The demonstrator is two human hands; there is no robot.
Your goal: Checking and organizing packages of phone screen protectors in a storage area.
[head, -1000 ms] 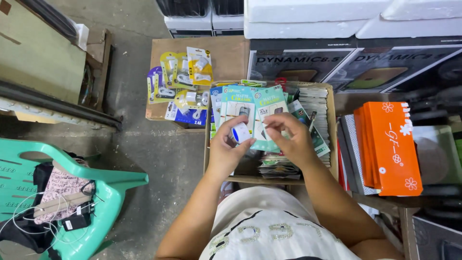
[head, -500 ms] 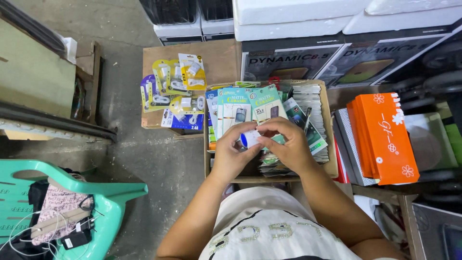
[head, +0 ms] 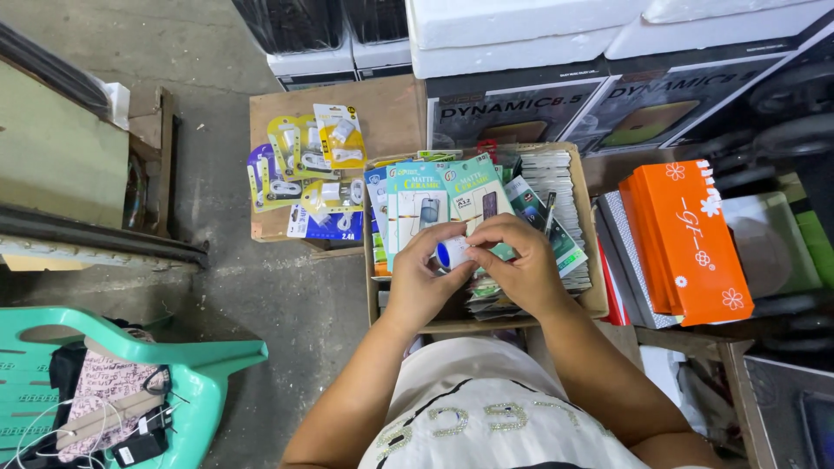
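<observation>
The person's white top [head: 486, 408] is at the bottom of the view. Two bare arms reach up from it.

The left hand [head: 423, 278] and the right hand [head: 519, 267] meet over a brown box [head: 599, 300]. Between them is a small roll [head: 453, 253]. It is white with a blue end. The left thumb and fingers pinch the roll from the left side. The right hand curls around it from the right, and its fingertips press on the roll too. So both hands are closed on the roll, and the roll sits just above the packs in the box.

The box is full of flat packs [head: 434, 204]. They are green and blue and stand up in rows. More thin packs [head: 556, 187] are stacked at the back right of the box.

To the left, a green chair [head: 208, 365] stands on the grey floor [head: 252, 287]. A pink cloth [head: 109, 404] and some wires lie on the chair.

To the right of the box are orange boxes [head: 686, 239] with little white flowers on them.

Farther up on the left is a flat brown board [head: 382, 113]. Yellow and purple packs [head: 304, 169] with white plugs lie on it.

At the very top are big dark boxes [head: 521, 108] and white foam blocks [head: 512, 30].
</observation>
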